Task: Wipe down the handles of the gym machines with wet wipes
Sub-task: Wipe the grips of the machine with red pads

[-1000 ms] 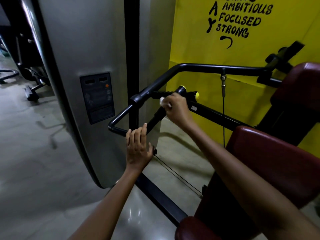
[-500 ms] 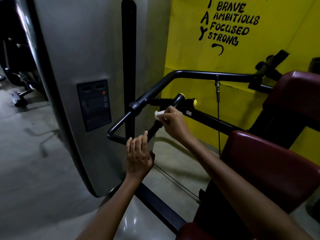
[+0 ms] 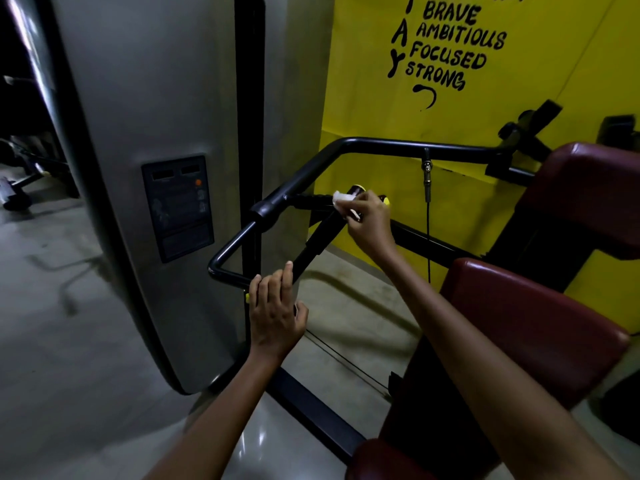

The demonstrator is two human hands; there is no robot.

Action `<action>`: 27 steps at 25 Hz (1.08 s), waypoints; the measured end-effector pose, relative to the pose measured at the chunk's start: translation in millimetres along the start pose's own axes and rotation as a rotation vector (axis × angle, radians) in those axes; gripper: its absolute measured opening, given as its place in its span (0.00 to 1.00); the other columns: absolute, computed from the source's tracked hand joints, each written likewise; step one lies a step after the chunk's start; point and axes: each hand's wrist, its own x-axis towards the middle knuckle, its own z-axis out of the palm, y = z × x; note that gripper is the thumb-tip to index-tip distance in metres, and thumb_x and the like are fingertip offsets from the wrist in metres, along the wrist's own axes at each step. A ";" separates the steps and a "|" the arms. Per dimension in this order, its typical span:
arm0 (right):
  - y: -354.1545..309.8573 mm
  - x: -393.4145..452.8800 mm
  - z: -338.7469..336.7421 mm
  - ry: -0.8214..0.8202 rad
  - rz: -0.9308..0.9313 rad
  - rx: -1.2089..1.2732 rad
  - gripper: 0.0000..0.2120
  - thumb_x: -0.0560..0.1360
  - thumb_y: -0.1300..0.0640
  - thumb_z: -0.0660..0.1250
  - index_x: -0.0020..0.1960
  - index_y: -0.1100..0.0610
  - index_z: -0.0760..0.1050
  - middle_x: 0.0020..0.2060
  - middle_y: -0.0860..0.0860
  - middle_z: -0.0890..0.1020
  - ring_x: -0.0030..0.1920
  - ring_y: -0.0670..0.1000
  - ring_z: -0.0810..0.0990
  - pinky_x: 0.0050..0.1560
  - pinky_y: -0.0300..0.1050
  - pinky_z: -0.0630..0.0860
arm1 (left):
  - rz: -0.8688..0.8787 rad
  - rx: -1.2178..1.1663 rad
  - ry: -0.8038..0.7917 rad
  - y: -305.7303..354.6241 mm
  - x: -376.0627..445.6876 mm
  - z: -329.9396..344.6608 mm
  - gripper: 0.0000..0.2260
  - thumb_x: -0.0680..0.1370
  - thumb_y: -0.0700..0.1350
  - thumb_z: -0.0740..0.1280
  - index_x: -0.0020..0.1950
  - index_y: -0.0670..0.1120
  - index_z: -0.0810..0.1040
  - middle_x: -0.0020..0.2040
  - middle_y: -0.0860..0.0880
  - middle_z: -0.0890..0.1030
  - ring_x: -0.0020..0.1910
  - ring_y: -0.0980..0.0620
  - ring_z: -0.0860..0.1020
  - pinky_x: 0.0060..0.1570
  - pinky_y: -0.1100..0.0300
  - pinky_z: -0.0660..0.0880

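Head view: two bare hands on a black gym machine handle beside a yellow wall

The right hand (image 3: 369, 220) curls its fingers (image 3: 356, 202) round a white wet wipe (image 3: 341, 198) and presses it against the upper end of the slanted black handle (image 3: 317, 242), just below the handle's yellow-tipped end cap. The left hand (image 3: 275, 315) lies at the lower end of the same handle, its fingers straight and together, touching the bar without curling round it. Left of the handle stands the grey weight-stack cover (image 3: 138, 133) with a dark instruction panel (image 3: 178, 207). Right of the handle are dark red pads (image 3: 540, 317), and behind it the yellow wall (image 3: 381, 109) carries black painted words
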 end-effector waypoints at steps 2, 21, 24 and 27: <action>4.9 17.9 -7.1 0.023 0.048 -0.036 0.08 0.74 0.60 0.69 0.51 0.62 0.82 0.38 0.54 0.72 0.34 0.40 0.68 0.34 0.23 0.64 | 0.001 -0.005 -0.004 -0.7 -0.4 0.0 0.32 0.67 0.46 0.64 0.69 0.39 0.62 0.56 0.43 0.68 0.53 0.43 0.69 0.64 0.47 0.63; 18.7 53.2 -22.9 -0.207 0.255 0.190 0.10 0.76 0.57 0.65 0.53 0.60 0.82 0.46 0.54 0.84 0.43 0.46 0.78 0.44 0.42 0.74 | -0.028 0.007 0.128 0.2 3.1 13.9 0.26 0.68 0.46 0.59 0.65 0.39 0.66 0.52 0.44 0.68 0.49 0.44 0.69 0.61 0.47 0.63; 26.0 55.4 -21.9 -0.267 0.368 0.227 0.15 0.76 0.50 0.64 0.48 0.62 0.82 0.43 0.60 0.84 0.38 0.49 0.77 0.40 0.43 0.74 | -0.025 0.024 0.122 0.5 2.4 12.7 0.27 0.68 0.46 0.59 0.66 0.39 0.66 0.53 0.44 0.68 0.49 0.43 0.69 0.62 0.47 0.62; 27.6 47.5 -23.9 -0.210 0.251 0.171 0.20 0.79 0.51 0.60 0.45 0.68 0.78 0.33 0.56 0.75 0.32 0.48 0.70 0.30 0.39 0.65 | -0.022 0.071 0.139 1.2 2.6 14.4 0.27 0.68 0.47 0.60 0.66 0.39 0.66 0.52 0.44 0.68 0.49 0.44 0.69 0.62 0.48 0.63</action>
